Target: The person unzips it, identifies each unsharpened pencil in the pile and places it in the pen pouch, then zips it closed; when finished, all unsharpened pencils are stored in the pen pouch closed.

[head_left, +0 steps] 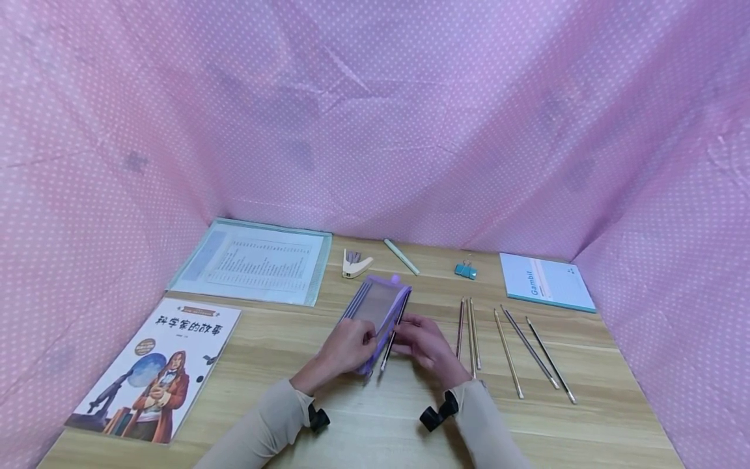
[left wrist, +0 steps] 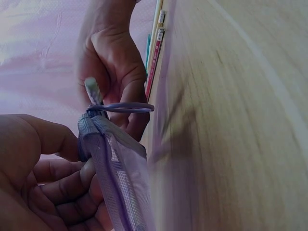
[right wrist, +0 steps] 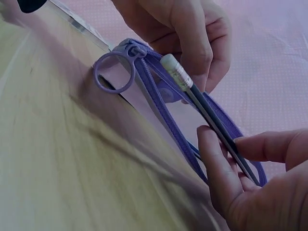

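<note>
Six loose pencils lie at right on the wood-grained counter, which pink, white-dotted cloth encloses at left, right and far side. Near the middle, a purple mesh pencil case lies between two hands. The left hand's grip pinches an edge of the case; the right hand's grip holds a dark pencil, eraser end near, along the zip opening. At left, an illustrated book lies near and a document folder far; a notebook occupies the far right.
</note>
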### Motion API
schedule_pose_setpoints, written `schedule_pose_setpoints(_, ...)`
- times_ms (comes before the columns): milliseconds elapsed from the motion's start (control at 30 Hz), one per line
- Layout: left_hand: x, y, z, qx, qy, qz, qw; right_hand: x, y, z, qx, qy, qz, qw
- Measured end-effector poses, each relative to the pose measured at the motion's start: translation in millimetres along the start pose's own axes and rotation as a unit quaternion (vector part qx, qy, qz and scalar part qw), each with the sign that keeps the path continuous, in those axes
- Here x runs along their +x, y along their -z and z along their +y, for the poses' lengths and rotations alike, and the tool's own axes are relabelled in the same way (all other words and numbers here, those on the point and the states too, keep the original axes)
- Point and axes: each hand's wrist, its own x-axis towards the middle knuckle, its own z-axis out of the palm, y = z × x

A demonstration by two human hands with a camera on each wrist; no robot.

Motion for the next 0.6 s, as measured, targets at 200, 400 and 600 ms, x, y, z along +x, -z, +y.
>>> schedule_pose_setpoints(200, 0.6, 0.2, -0.1, 0.000, -0.001, -0.001, 1.0000, 3.6, -5.9, -0.1, 0.004, 0.010, 0.030, 0.9995)
schedule_pose_setpoints(400, 1.1, 0.0, -0.3, 0.007, -0.006, 0.002, 1.0000, 6.5, -12.1, 2.2, 0.005, 0.022, 0.059, 0.9980)
schedule_pose_setpoints(600, 1.0, -0.4, 0.2, 0.015, -0.021, 0.018, 0.9995, 8.7, -19.9, 4.0, -0.002, 0.026, 0.094, 0.9953)
